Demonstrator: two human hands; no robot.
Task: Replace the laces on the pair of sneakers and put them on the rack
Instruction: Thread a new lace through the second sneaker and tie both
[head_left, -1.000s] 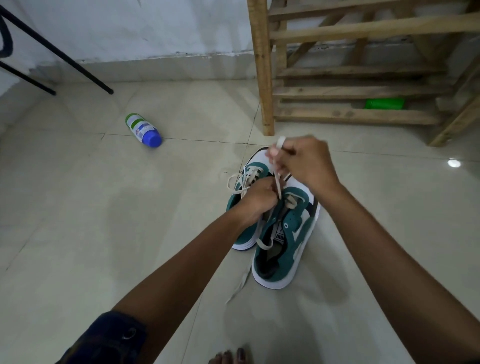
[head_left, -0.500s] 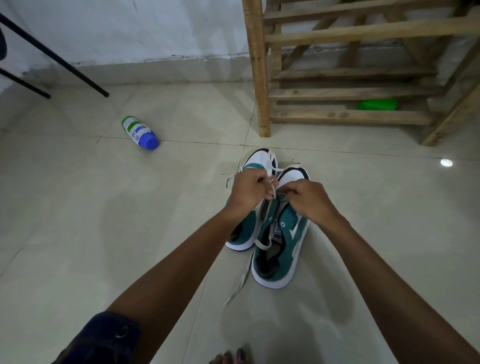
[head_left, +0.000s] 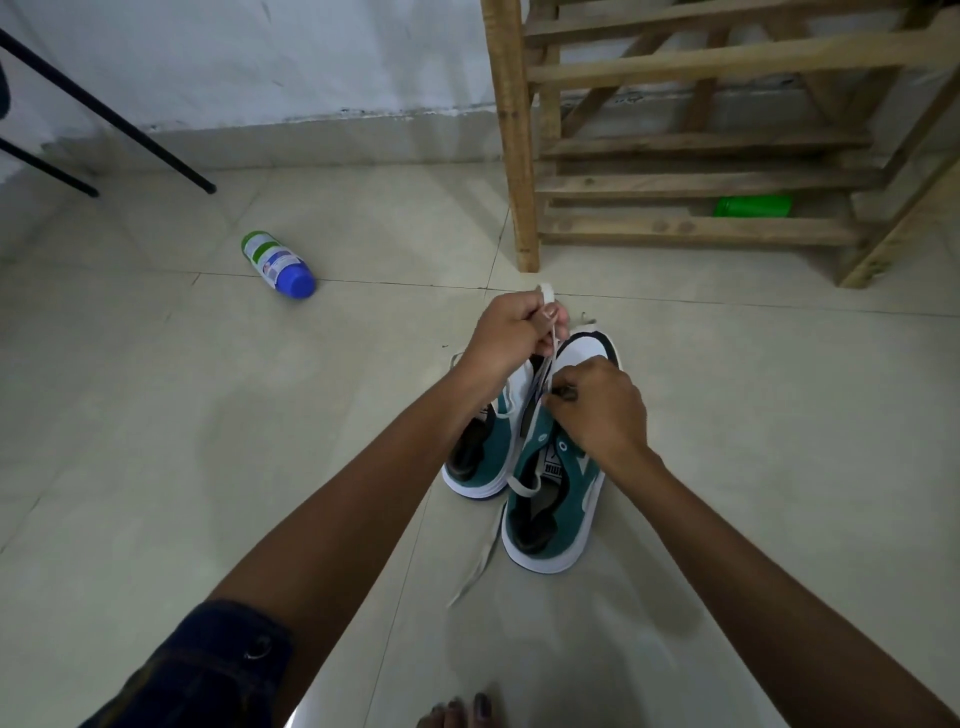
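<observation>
Your left hand (head_left: 511, 332) grips the lace (head_left: 545, 293) pulled up, while your right hand (head_left: 597, 410) pinches it at the sneaker (head_left: 558, 499) beneath.

Floor (head_left: 156, 467): large pale tiles, smooth, semi-glossy, with faint reflections and thin dark grout lines. Rack (head_left: 691, 228), beyond the right hand (head_left: 597, 410): bare unfinished wood, rough-sawn, matt, with knots showing. Sneakers (head_left: 561, 493), under both hands: teal uppers with a matt, suede-like nap, smooth white panels and toe caps, white rubbery soles with dark edging. Lace (head_left: 546, 332), gripped in the left hand (head_left: 511, 332): flat off-white woven cloth, matt. Bottle (head_left: 278, 265), well to the left of the left hand: smooth plastic, slightly shiny blue cap, printed label. Sleeve (head_left: 208, 670): dark denim-like cloth with a metal snap.
</observation>
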